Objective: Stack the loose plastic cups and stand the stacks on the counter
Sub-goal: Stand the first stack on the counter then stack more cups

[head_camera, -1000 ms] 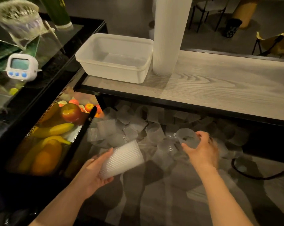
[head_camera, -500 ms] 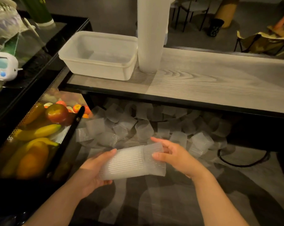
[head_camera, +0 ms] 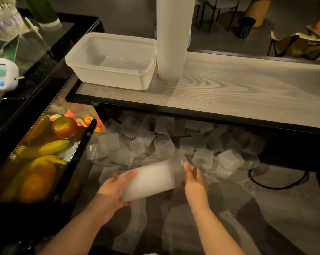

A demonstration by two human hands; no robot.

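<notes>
Left hand curls round the closed lower end of a short stack of cups, thumb on top, fingers underneath; firm grip. The stack lies nearly level, long axis running from lower left up to the right, open mouth toward the right hand. An outer cup sits over that mouth end, only partly seated. Right hand is against this cup's far side with fingers fairly straight, touching or pressing, not wrapped round it. Judgement: the next move is a push along the stack's axis, right hand toward left, to seat the cup. Beyond both hands, the loose cups lie heaped on the lower surface under the counter, nearer the right hand. On the counter a tall finished stack stands upright just beside a plastic tub.
</notes>
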